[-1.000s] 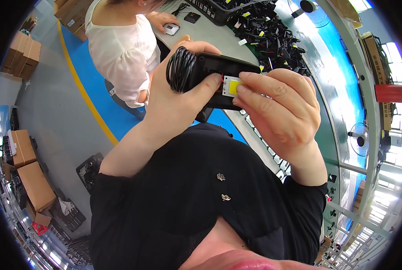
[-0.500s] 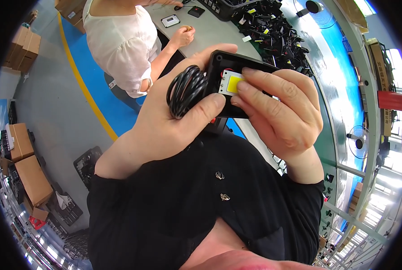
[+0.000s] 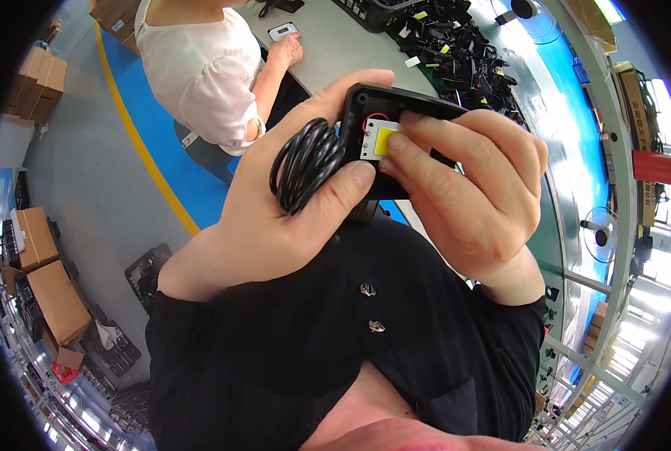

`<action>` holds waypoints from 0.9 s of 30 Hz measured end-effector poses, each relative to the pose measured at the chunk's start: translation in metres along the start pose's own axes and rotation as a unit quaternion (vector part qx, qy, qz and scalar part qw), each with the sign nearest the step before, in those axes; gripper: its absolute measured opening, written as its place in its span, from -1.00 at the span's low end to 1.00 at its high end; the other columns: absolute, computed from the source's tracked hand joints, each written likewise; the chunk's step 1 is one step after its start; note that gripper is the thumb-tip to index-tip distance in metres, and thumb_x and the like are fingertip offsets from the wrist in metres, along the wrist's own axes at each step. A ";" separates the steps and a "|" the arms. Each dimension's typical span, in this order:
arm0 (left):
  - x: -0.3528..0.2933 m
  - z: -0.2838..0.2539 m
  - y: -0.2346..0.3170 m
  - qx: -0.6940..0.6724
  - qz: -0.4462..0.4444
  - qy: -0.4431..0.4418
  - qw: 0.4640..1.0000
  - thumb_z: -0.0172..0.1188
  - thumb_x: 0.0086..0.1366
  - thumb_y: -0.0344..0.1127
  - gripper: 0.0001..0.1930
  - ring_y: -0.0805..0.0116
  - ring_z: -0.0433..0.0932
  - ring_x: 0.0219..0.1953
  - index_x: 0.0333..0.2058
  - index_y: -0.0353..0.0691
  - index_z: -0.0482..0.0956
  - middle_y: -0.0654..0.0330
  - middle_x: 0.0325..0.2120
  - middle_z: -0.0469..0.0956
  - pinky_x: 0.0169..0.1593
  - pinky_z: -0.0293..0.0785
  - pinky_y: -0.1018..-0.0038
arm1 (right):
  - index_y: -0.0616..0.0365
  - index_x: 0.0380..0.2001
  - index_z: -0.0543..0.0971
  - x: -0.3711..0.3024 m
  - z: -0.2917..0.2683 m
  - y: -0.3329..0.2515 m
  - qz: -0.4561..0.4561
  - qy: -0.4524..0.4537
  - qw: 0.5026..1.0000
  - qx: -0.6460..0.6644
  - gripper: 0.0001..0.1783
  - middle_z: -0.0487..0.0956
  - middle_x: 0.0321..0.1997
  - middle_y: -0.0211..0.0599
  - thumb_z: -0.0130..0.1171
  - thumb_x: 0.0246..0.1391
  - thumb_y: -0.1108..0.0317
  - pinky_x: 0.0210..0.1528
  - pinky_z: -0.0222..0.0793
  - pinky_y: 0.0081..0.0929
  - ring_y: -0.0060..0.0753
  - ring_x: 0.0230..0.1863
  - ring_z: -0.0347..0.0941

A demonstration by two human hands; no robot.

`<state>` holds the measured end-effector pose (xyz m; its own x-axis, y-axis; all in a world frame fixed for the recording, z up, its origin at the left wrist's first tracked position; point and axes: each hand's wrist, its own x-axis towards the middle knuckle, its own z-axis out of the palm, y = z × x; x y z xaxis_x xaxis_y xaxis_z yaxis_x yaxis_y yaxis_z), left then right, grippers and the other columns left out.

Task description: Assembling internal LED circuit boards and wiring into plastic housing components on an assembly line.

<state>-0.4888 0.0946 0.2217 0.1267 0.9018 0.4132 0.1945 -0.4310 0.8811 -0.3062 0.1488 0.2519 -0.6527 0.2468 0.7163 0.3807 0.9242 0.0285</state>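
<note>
My left hand (image 3: 264, 214) is wrapped round a shallow black plastic housing (image 3: 403, 98) and a coil of black cable (image 3: 305, 167), its thumb lying along the housing's near edge. Inside the tilted housing is a white LED board (image 3: 371, 134) with a yellow square in its middle. A bit of red wire (image 3: 375, 116) shows beside the board. The fingertips of my right hand (image 3: 478, 184) pinch the board's right side, within the housing's walls. Those fingers cover part of the yellow square and the housing's right half.
A co-worker in a white top sits at the far left, one hand (image 3: 287, 49) at a small white-and-black part (image 3: 283, 31) on the grey table (image 3: 328, 56). Beyond the housing lies a heap of black parts (image 3: 463, 56). A black crate (image 3: 377, 13) stands at the table's back.
The board and housing have shifted slightly left in my hands, and the coil has moved a little left and down. The co-worker's hand has moved up and left to the small part.
</note>
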 end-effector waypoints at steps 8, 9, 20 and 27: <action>-0.002 0.003 -0.001 0.019 -0.029 0.049 0.998 -0.01 0.16 -0.51 -0.57 0.36 0.36 0.01 0.05 -0.41 0.25 0.03 -0.04 0.38 0.11 0.22 0.45 | -0.07 -0.35 0.64 0.003 -0.003 0.005 -0.002 -0.069 0.997 -0.032 -0.67 0.46 -0.16 -0.32 0.32 -0.35 0.35 -0.15 0.20 -0.45 -0.26 -0.13 0.27; -0.002 0.005 -0.004 0.027 -0.037 0.077 0.996 -0.01 0.16 -0.54 -0.60 0.43 0.42 -0.07 0.02 -0.38 0.28 0.11 -0.13 0.44 0.06 0.29 0.50 | -0.09 -0.33 0.65 0.003 -0.004 0.003 0.009 -0.091 0.995 -0.032 -0.69 0.42 -0.11 -0.31 0.32 -0.30 0.33 -0.13 0.19 -0.42 -0.23 -0.10 0.25; 0.001 0.026 -0.016 -0.019 0.025 0.138 0.990 0.04 0.16 -0.60 -0.70 0.42 0.44 -0.14 -0.10 -0.39 0.33 0.09 -0.18 0.44 -0.06 0.33 0.58 | 0.25 -0.21 0.55 -0.023 0.027 0.017 0.404 -0.099 0.743 0.525 -0.74 0.52 -0.26 -0.31 0.18 0.00 0.40 -0.30 0.30 -0.66 -0.67 -0.30 0.38; 0.004 0.027 -0.010 0.050 0.114 0.118 0.985 0.02 0.19 -0.61 -0.69 0.37 0.46 -0.12 -0.07 -0.39 0.28 0.01 -0.17 0.46 0.01 0.30 0.53 | 0.26 -0.30 0.55 -0.025 0.028 0.010 0.386 -0.025 0.767 0.511 -0.81 0.52 -0.40 -0.33 0.12 0.07 0.37 -0.31 0.30 -0.61 -0.53 -0.34 0.43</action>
<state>-0.4639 0.1011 0.2084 -0.0495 0.7587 0.6496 0.2840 -0.6129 0.7374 -0.3050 0.1598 0.2148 -0.5248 0.8235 0.2154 -0.0295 0.2353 -0.9715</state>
